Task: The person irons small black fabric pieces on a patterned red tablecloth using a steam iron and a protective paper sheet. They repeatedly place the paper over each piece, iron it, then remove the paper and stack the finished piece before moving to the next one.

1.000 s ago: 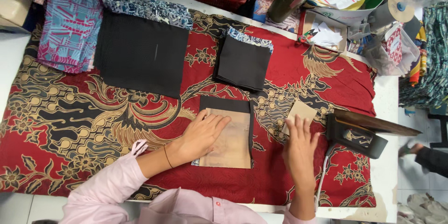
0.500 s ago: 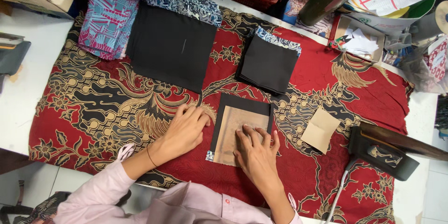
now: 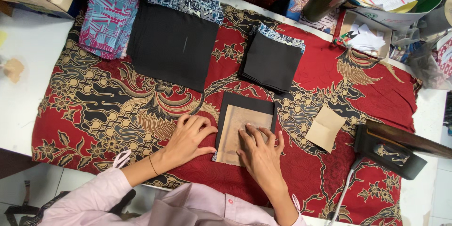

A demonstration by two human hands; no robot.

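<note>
Right hand: our right hand [image 3: 260,153] lies flat on the tan paper piece [image 3: 238,134], fingers spread a little and pressing down on its lower right part; it pinches nothing.
Left hand: our left hand [image 3: 188,136] rests on the red patterned cloth [image 3: 94,113] just left of the paper, fingers loosely curled, thumb reaching toward the lower left edge of the black fabric piece [image 3: 245,102]; we cannot tell whether the thumb touches it.
Paper and fabric: the tan paper sits on top of the black fabric piece, which shows as a dark border along the top and both sides; a bit of blue-and-white print peeks out at the lower left corner.
Where it lies: near the front edge of the cloth, roughly in the middle, straight ahead of us.
Behind it: a small stack of black squares [image 3: 272,63] with a blue-and-white piece under it, close beyond the paper.
Further left: a large black fabric sheet [image 3: 172,44], and beside it a pink-and-blue printed stack [image 3: 108,14].
To the right: a second small tan paper [image 3: 325,128], lying tilted and apart from our hands, and past it a dark iron [image 3: 393,153] with a white cord.
Sleeves: pale pink on both arms.
</note>
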